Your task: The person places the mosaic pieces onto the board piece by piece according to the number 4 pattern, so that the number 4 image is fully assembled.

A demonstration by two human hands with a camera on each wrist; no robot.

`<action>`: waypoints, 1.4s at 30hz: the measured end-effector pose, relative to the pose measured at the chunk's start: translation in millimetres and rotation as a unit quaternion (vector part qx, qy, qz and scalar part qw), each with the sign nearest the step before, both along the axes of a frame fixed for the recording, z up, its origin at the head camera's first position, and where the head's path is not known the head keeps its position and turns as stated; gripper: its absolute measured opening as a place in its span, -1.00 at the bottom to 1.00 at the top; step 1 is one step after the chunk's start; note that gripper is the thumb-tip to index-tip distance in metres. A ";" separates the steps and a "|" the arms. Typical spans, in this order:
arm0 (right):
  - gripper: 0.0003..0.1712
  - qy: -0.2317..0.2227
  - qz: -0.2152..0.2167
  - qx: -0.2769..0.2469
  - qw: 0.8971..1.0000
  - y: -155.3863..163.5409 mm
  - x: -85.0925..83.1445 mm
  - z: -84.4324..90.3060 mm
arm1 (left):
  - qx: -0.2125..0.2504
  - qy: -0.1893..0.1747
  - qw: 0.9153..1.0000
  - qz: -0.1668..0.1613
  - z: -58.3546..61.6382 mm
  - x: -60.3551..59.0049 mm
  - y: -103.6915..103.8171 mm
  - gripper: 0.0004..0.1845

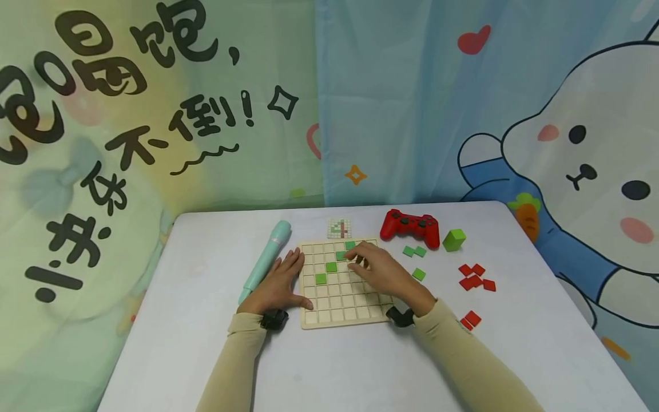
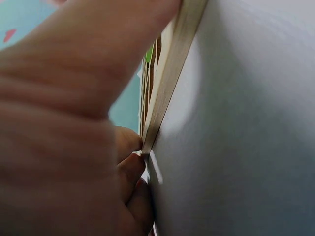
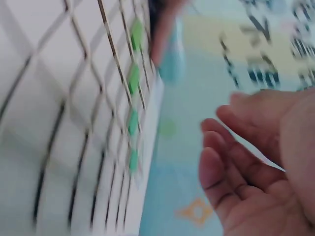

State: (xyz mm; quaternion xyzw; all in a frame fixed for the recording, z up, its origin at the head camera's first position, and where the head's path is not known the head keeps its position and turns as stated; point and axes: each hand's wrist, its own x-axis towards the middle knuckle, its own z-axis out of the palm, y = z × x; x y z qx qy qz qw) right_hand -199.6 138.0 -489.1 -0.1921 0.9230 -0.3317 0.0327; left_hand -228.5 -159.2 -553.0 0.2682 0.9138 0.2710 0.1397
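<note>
A pale wooden grid board [image 1: 346,315] lies on the table, with several green square tiles [image 1: 331,267] set in a diagonal line of its cells. My left hand [image 1: 277,286] rests along the board's left side, its thumb reaching the lower left edge; the left wrist view shows fingers against the wooden rim [image 2: 170,73]. Above the board's upper right part is my right hand [image 1: 380,270], near the topmost green tiles. In the right wrist view its fingers [image 3: 212,164] are loosely bent, apart from the board, and nothing shows between them and the thumb.
Right of the board lie loose green tiles [image 1: 419,274] and several red tiles [image 1: 471,282]. Behind are a red game controller [image 1: 410,227], a green block [image 1: 454,240] and a small pattern card [image 1: 338,228]. A teal cylindrical stick [image 1: 268,257] lies beside my left hand.
</note>
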 end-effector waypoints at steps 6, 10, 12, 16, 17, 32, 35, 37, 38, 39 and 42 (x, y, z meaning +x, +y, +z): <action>-0.72 0.044 -0.171 -0.076 0.981 70.0 0.5 -2.8 | -0.006 0.002 1.000 0.005 1.1 -0.2 -0.6 0.42; -0.69 0.029 -0.278 -0.102 0.955 106.0 0.5 -18.3 | -0.014 0.003 1.000 0.006 0.6 0.8 1.3 0.43; -0.67 0.013 -0.314 -0.101 0.944 117.9 1.6 -26.7 | -0.022 0.004 1.000 0.006 0.5 1.2 2.8 0.44; -0.64 -0.010 -0.339 -0.090 0.936 130.4 1.7 -41.5 | -0.020 0.001 1.000 0.006 0.4 1.8 3.1 0.44; -0.64 -0.014 -0.340 -0.088 0.936 132.1 1.4 -44.1 | -0.016 0.000 1.000 0.007 0.5 1.8 3.3 0.44; -0.54 -0.037 -0.327 -0.008 0.944 135.8 -1.0 -60.3 | -0.010 0.004 1.000 0.006 0.2 1.5 2.3 0.43; -0.54 -0.042 -0.326 0.004 0.944 132.4 -1.6 -59.0 | -0.008 0.006 1.000 0.005 -1.7 1.4 1.6 0.44; -0.54 -0.041 -0.326 0.009 0.944 131.1 -2.1 -59.1 | -0.007 0.005 1.000 0.004 -2.8 1.1 1.8 0.43; -0.54 -0.040 -0.326 0.011 0.944 130.5 -2.1 -59.2 | -0.007 0.004 1.000 0.005 -3.2 1.0 1.9 0.44; -0.54 -0.040 -0.326 0.013 0.944 130.2 -2.1 -59.5 | -0.007 0.003 1.000 0.005 -3.6 0.8 2.0 0.44; -0.55 -0.037 -0.327 0.017 0.944 130.6 -1.7 -60.1 | -0.006 0.000 1.000 0.005 -4.2 0.7 2.6 0.44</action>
